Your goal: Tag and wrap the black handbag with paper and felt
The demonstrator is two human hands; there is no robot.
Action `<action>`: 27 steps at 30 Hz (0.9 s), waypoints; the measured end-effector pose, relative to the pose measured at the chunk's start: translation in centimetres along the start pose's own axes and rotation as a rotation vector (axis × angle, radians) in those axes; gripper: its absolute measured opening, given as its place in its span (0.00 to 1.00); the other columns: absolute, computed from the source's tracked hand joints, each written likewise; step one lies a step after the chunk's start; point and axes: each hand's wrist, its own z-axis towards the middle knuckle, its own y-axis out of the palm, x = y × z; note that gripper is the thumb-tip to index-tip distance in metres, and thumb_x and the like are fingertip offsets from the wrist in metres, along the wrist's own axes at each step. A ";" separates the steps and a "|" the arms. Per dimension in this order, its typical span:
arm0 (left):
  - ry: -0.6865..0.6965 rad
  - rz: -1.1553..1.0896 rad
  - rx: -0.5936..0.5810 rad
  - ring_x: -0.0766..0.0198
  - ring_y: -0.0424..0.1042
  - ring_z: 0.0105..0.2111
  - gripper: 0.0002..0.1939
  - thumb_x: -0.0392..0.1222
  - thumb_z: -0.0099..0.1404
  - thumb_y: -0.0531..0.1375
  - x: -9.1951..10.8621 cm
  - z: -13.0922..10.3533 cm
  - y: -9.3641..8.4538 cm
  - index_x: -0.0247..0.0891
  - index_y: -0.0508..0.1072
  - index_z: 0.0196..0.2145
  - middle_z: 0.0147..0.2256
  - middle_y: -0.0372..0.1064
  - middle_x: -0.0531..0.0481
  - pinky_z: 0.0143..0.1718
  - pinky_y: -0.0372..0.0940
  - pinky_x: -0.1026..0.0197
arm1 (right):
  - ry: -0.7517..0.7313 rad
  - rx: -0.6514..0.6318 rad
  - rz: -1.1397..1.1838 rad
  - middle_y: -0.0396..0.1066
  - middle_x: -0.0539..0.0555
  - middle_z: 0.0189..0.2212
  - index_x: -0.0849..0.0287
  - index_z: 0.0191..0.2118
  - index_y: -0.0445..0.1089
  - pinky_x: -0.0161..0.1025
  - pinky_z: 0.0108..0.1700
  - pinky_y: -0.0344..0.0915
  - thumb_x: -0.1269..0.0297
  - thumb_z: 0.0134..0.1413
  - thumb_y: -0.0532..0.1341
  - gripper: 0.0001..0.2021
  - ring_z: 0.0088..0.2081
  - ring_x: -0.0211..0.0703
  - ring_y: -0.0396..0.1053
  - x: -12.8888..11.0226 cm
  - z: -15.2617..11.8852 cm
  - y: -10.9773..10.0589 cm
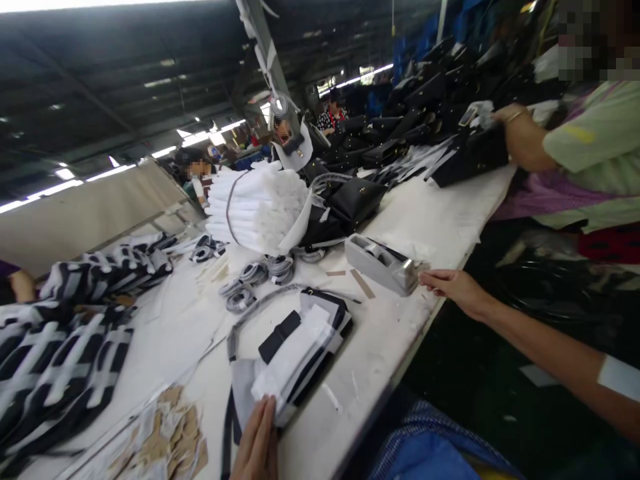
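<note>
A black bag [345,320], with white wrapping sheet [300,347] and grey padding over it, lies on the table in front of me; its wrapped strap [260,305] loops out to the far left. My left hand [257,443] rests on the near end of the bag, fingers stretched out flat against the sheet. To the right, my right hand [457,290] pinches thumb and fingers together at the cutter end of a grey tape dispenser [380,265]. The tape between those fingertips barely shows.
Coiled straps [253,273] and a tied white roll bundle [260,207] stand behind the bag. Brown paper scraps [170,440] lie front left, wrapped black-and-white bags [65,360] beyond. At right, a co-worker [590,147] handles a black bag beside a pile of black bags [415,107].
</note>
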 end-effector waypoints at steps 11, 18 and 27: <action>-0.055 0.163 0.013 0.56 0.76 0.52 0.29 0.32 0.71 0.57 1.7 0.6 -0.2 0.50 0.61 0.66 0.58 0.71 0.48 0.49 0.76 0.59 | -0.535 -0.129 -0.395 0.80 0.53 0.41 0.52 0.38 0.82 0.47 0.52 0.70 0.44 0.56 0.64 0.18 0.45 0.54 0.76 -3.2 -4.8 -1.1; -0.088 0.045 0.000 0.57 0.75 0.53 0.21 0.31 0.71 0.55 3.0 1.7 -1.1 0.41 0.69 0.60 0.54 0.74 0.43 0.52 0.75 0.54 | -1.150 -0.638 -0.526 0.80 0.49 0.39 0.44 0.46 0.79 0.39 0.38 0.75 0.61 0.63 0.63 0.09 0.36 0.46 0.78 -10.8 -6.5 5.5; -0.242 -0.014 -0.018 0.57 0.67 0.60 0.20 0.34 0.73 0.55 3.6 1.2 -0.4 0.45 0.67 0.61 0.58 0.71 0.48 0.60 0.68 0.46 | -1.168 -1.469 -0.554 0.75 0.52 0.30 0.56 0.38 0.80 0.34 0.33 0.65 0.61 0.65 0.62 0.09 0.30 0.38 0.73 -19.5 -8.2 24.8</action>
